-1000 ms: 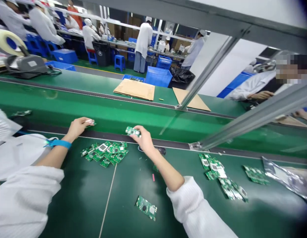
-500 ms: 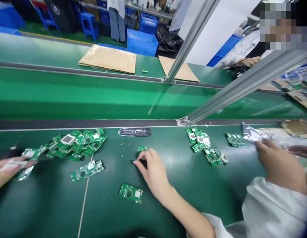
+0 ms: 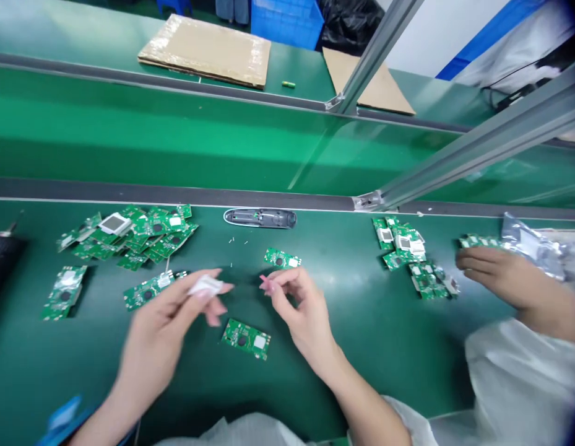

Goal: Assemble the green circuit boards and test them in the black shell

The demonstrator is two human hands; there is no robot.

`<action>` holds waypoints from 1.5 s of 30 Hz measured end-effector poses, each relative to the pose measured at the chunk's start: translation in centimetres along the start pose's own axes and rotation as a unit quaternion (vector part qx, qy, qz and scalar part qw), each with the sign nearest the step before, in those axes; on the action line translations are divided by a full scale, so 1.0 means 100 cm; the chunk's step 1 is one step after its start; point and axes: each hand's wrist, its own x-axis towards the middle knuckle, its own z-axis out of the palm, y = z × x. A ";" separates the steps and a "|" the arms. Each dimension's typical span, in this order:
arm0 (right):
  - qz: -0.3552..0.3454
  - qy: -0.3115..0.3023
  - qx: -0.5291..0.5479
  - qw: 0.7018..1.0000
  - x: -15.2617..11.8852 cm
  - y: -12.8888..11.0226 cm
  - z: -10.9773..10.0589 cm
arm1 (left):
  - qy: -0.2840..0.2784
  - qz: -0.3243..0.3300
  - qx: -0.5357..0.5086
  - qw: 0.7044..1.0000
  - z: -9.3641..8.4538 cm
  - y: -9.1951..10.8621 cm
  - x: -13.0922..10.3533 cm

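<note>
My left hand [image 3: 161,328] pinches a small white rectangular piece [image 3: 206,285] between thumb and fingers, over the front middle of the green bench. Opposite it, my right hand [image 3: 306,313] is closed, a tiny pink strip [image 3: 265,282] at its fingertips. Just beyond those fingertips lies a green circuit board [image 3: 282,257]. Another circuit board [image 3: 246,339] rests below and between my hands. Partly behind my left hand is a third board [image 3: 145,291], with one more board [image 3: 64,292] farther left.
A heap of circuit boards [image 3: 143,232] lies back left; more boards [image 3: 405,244] sit right. A dark plastic housing [image 3: 260,217] is near the back rail. A co-worker's hand [image 3: 510,272] reaches in at right by a silvery bag [image 3: 531,244]. A metal post [image 3: 408,179] slants across.
My left hand has come in from the far left edge with the white piece, and a circuit board now lies there. My right hand stays nearly in place. The view has tilted down.
</note>
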 end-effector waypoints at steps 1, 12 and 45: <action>0.014 0.003 0.051 0.999 -0.001 -0.002 -0.001 | -0.038 -0.030 -0.043 0.998 0.015 -0.003 0.002; -0.082 0.032 -0.068 0.994 -0.009 -0.012 0.003 | -0.084 -0.095 -0.121 0.984 0.045 -0.007 -0.004; -0.004 -0.149 -0.267 0.952 -0.029 -0.012 -0.006 | -0.060 -0.060 -0.155 0.984 0.019 0.004 0.014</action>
